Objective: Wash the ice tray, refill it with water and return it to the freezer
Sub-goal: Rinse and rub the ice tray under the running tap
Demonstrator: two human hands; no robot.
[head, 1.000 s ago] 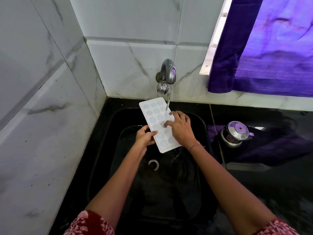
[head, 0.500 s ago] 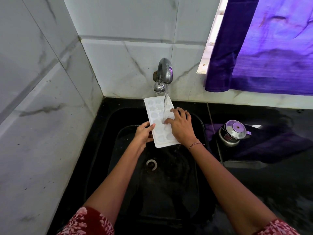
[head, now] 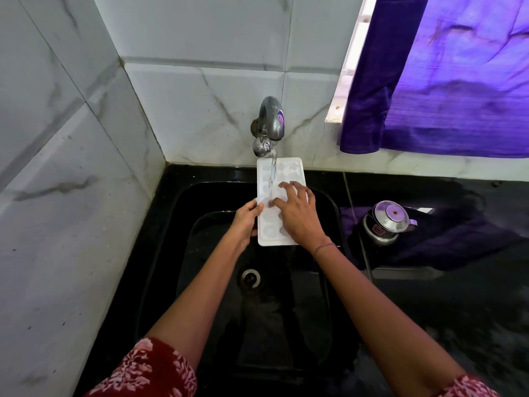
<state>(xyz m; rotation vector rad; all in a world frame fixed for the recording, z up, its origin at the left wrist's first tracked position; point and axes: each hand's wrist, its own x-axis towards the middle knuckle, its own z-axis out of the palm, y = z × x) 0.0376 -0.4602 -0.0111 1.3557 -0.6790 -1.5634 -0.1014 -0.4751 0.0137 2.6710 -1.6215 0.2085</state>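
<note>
The ice tray (head: pixel 267 223) is held over the black sink (head: pixel 200 222), just below the tap (head: pixel 270 124), its long side running from near to far. A second ago its far end leaned to the left and the water (head: pixel 271 176) struck its right side; now the tray has swung straight and shifted right, so the stream lands on the left column of cells. I judge that the rinse is working across the cells and the washing step is not finished; refilling and the freezer are yet to come. The left hand (head: pixel 244 222) grips the tray's left edge near the middle, thumb on top and fingers curled beneath. The right hand (head: pixel 299 216) lies on the upper face, fingers spread and fairly straight, tips pressing into the cells beside the stream, as if rubbing them; it holds nothing. Below the tray, nearer, is the drain (head: pixel 250 277). To the right, on the dark counter (head: pixel 458 296), stands a steel pot (head: pixel 385 222), and a purple curtain (head: pixel 458 81) hangs above it.
</note>
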